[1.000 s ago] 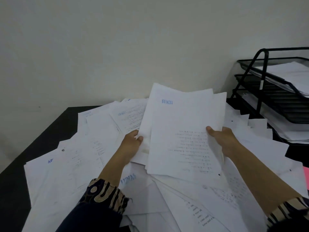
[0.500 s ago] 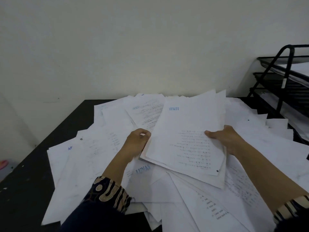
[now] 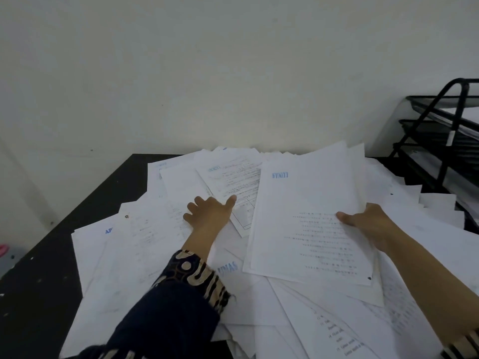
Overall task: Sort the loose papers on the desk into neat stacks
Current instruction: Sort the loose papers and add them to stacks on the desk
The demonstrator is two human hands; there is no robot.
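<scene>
Gripping a sheaf [image 3: 308,224] by its right edge, thumb on top, the right hand [image 3: 368,224] holds it tilted above the papers [image 3: 124,255]. The left hand [image 3: 210,213] rests on those, fingers [image 3: 191,208] spread. The papers cover the black tabletop [image 3: 39,286] to its far edge. A tray rack [image 3: 440,141] stands at the far right corner.

white papers [image 3: 305,229], black desk [image 3: 51,281] – batik-patterned sleeve [image 3: 191,278]
</scene>
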